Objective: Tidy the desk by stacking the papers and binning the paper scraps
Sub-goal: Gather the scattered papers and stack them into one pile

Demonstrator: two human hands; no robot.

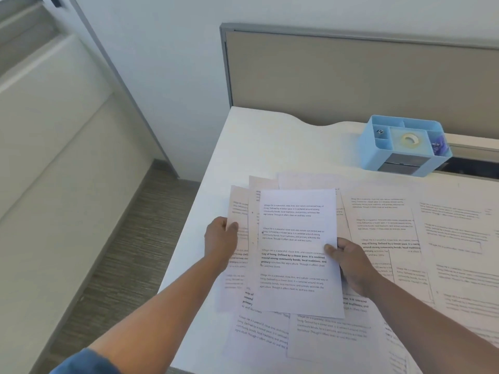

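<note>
A loose sheaf of printed papers (297,252) is held above the white desk (259,136), fanned out at its left edge. My left hand (220,241) grips the sheaf's left side, thumb on top. My right hand (348,261) pinches the top sheet's right edge, thumb on the page. More printed sheets (445,252) lie spread flat over the desk to the right and beneath the sheaf. No paper scraps show in this view.
A light blue desk organiser (405,145) with a tape roll stands at the back right. A beige partition panel (351,76) closes the desk's far side. The desk's left edge drops to a striped carpet floor (129,252).
</note>
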